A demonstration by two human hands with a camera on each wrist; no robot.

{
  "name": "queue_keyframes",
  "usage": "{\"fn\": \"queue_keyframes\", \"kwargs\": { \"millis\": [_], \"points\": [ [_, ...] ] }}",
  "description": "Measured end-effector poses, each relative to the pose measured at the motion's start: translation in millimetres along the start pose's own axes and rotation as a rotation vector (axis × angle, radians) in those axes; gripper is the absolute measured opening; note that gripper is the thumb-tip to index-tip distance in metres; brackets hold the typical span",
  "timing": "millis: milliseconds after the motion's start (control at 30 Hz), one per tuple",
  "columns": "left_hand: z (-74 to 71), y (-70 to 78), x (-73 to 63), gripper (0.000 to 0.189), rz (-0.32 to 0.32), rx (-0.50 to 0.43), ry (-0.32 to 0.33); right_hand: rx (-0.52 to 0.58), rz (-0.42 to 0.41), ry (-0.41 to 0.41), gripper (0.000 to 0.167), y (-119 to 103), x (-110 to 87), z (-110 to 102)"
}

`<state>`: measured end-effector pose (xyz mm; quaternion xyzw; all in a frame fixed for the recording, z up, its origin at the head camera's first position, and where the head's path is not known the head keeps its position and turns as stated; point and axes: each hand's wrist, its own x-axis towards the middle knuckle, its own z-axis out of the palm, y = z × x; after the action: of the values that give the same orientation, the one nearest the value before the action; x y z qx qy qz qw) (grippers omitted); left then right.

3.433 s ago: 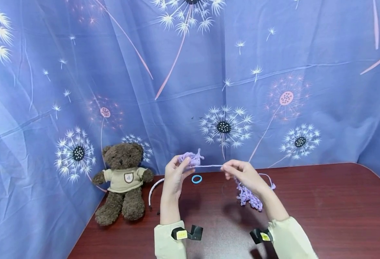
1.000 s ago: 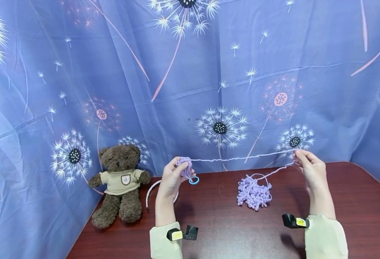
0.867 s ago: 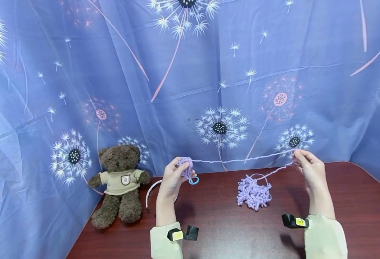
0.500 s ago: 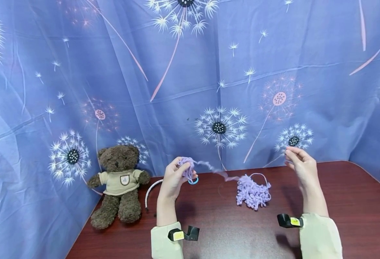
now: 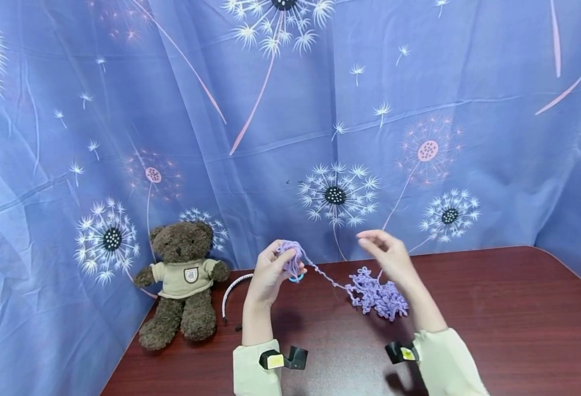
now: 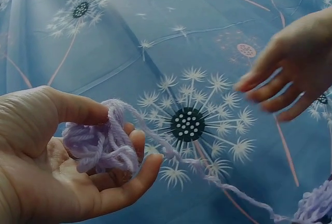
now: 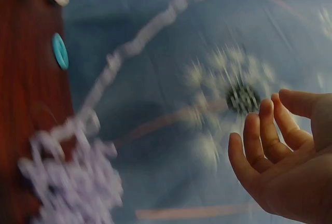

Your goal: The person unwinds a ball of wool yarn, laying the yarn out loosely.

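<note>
A small bundle of lilac yarn [image 6: 104,141] is pinched between the thumb and fingers of my left hand [image 5: 269,272]. From it one strand [image 5: 322,274] sags down to the right, into a loose, curly heap of the same yarn [image 5: 377,297] at the table. My right hand [image 5: 389,256] hangs in the air above that heap, its fingers loosely bent and nothing in them. In the right wrist view the right hand [image 7: 285,156] is apart from the strand and the heap [image 7: 78,182], which look blurred.
A brown teddy bear [image 5: 184,280] in a beige sweater sits at the table's left. Beside it lies a white headband [image 5: 228,294], partly behind my left arm. A light-blue ring [image 7: 60,51] is on the dark red table [image 5: 493,308]. A blue dandelion-print curtain [image 5: 270,137] stands behind.
My right hand pulled a strand far out to the right, let it go, and has come back left, over the heap. The strand now sags. My left hand keeps holding the bundle.
</note>
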<state>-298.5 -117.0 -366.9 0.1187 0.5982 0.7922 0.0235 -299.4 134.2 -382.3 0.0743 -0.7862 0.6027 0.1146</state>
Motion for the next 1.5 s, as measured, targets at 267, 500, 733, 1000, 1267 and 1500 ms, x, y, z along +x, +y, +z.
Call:
{"fn": "queue_keyframes", "kwargs": {
  "millis": [267, 500, 733, 1000, 1267, 1500],
  "points": [
    [10.8, -5.1, 1.5, 0.01, -0.006, 0.001, -0.066, 0.031, -0.148, -0.278, 0.032, -7, -12.2, 60],
    [12.5, -6.0, 2.5, 0.009, -0.023, -0.001, -0.091, 0.044, -0.177, -0.219, 0.022, -6, -13.2, 61],
    [8.1, -3.6, 1.7, 0.011, -0.027, 0.033, -0.109, 0.053, -0.102, -0.114, 0.028, -5, -3.8, 23],
    [3.4, -3.5, 2.7, 0.01, -0.043, 0.074, -0.102, 0.078, -0.038, -0.047, 0.035, -2, 0.2, -18],
    [-2.6, -2.3, 2.6, 0.009, -0.037, 0.108, -0.072, 0.298, -0.019, 0.015, 0.014, 6, 1.4, -46],
    [-7.9, -0.4, 1.0, 0.01, -0.044, 0.113, -0.038, 0.409, -0.007, 0.061, 0.017, 16, -0.8, -65]
  ]
}}
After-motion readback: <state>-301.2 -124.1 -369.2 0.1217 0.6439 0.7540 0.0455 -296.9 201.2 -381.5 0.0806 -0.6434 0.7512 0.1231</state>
